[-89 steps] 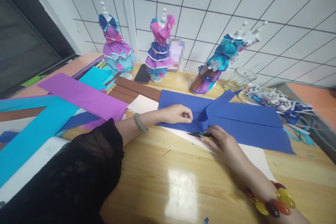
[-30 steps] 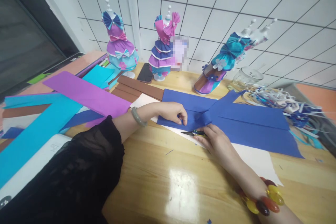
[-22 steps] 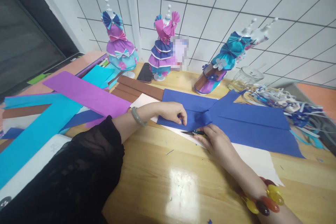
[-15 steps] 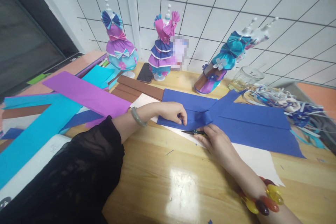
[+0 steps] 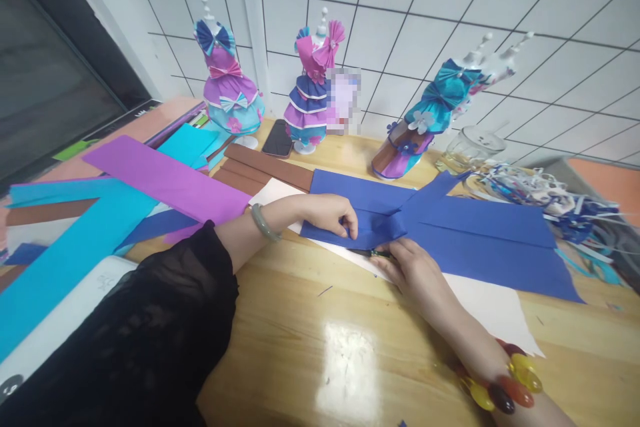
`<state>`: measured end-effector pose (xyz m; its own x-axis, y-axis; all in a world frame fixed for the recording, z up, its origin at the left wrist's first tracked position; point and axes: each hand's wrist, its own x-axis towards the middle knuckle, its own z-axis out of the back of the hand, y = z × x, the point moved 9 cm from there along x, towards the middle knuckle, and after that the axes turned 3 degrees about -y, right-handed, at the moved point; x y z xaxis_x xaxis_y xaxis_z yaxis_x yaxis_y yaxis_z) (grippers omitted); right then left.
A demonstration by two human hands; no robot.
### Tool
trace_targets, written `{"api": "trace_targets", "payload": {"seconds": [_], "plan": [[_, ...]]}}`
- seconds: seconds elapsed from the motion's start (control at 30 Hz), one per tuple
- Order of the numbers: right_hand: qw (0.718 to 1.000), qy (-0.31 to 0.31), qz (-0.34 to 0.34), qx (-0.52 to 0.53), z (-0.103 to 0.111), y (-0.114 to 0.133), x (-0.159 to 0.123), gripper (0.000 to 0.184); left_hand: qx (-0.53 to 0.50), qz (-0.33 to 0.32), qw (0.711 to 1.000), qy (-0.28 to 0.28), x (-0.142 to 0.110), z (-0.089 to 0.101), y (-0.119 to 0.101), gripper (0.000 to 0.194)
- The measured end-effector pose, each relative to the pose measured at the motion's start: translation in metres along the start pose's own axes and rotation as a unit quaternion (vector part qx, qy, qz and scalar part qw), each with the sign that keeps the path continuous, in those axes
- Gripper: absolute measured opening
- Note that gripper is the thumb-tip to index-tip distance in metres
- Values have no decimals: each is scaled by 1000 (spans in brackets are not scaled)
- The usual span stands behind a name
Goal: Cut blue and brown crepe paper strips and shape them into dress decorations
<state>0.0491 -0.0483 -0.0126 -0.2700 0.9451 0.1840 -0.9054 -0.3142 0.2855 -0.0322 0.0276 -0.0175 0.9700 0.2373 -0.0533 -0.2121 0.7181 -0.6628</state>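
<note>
A wide strip of dark blue paper [image 5: 480, 233], perhaps crepe paper, lies across the table with a raised, folded flap in its middle. My left hand [image 5: 331, 215], with curled fingers, is closed at the left part of the strip's near edge. My right hand [image 5: 411, 267] grips small dark scissors [image 5: 381, 254], their handles mostly hidden by the fingers. The thin blades point left along the near edge of the blue paper, part of them covered by it. Under the strip lies a pale pinkish sheet [image 5: 493, 303].
Several dress forms in paper dresses [image 5: 233, 90] stand along the tiled wall. A phone [image 5: 277, 139] lies between two of them. Purple [image 5: 170, 177], turquoise [image 5: 85, 240] and brown [image 5: 270, 167] strips cover the left. A glass jar [image 5: 473, 147] and tangled ribbon scraps [image 5: 545, 197] sit right.
Less of the scissor blades shows now, as they lie closer under the blue paper's edge. Both hands stay almost in place.
</note>
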Motion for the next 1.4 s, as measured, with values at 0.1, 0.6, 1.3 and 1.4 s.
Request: {"api": "trace_targets", "payload": {"seconds": [0.1,0.6,1.3,1.4], "plan": [[1000,2,2,-3,0,1,-1,32,-3,5,1000,6,0,0,-1,24],[1000,2,7,-2,-3,11,8,24,-7,-7,1000,1,2,-1,2,25],[1000,5,9,5,-6,14,8,25,-11,-9,1000,1,0,0,-1,26],[1000,-2,14,2,-6,16,9,26,-8,-7,1000,-2,1,0,0,26]]}}
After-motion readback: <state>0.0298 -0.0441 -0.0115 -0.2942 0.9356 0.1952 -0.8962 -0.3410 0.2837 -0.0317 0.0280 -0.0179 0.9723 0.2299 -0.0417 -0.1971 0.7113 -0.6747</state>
